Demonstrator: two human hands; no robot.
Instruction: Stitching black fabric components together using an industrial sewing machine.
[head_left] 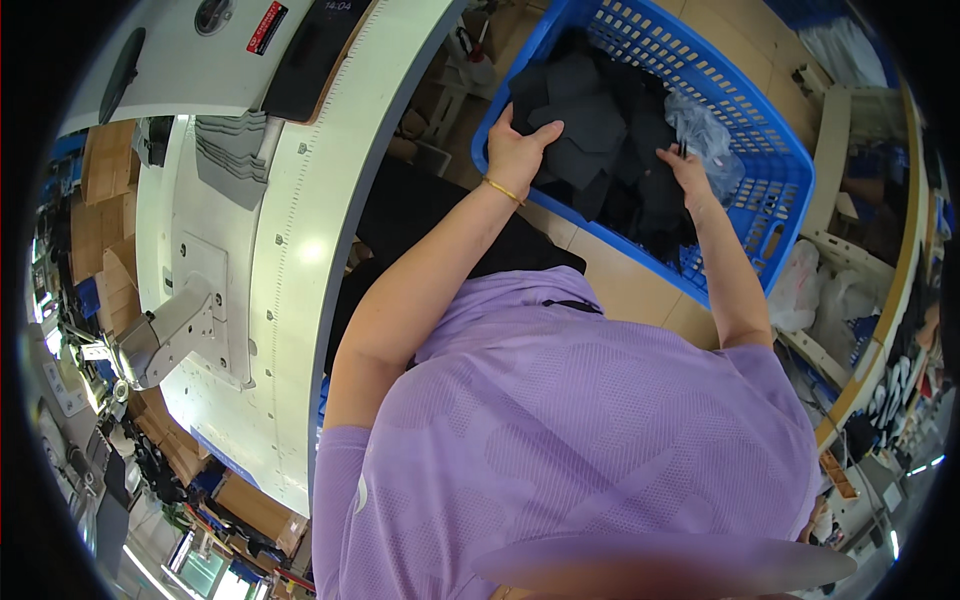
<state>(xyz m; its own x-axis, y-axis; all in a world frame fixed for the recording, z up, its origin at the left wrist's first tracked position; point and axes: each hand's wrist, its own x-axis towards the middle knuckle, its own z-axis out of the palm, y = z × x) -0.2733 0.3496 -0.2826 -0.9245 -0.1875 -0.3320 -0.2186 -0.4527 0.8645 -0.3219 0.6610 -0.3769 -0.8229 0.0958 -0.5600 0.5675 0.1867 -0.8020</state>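
Note:
Dark grey and black cut fabric pieces point(585, 125) lie heaped in a blue plastic basket point(735, 75) in front of me. My left hand point(520, 155) is closed at the near left edge of the heap, its thumb over a stack of the pieces and some fingers hidden by them. On the right side of the heap, my right hand point(687, 170) has its fingers pinched together at a small dark thing, perhaps a fabric edge, too small to tell. A crumpled clear plastic bag point(705, 130) lies in the basket beyond that hand.
To my left stands a white machine table point(290, 290) with a curved edge. On it are a stack of grey fabric pieces point(232, 155), a metal bracket point(185, 325) and a dark phone point(318, 55). A shelf frame point(835, 160) with plastic bags point(815, 295) stands at right.

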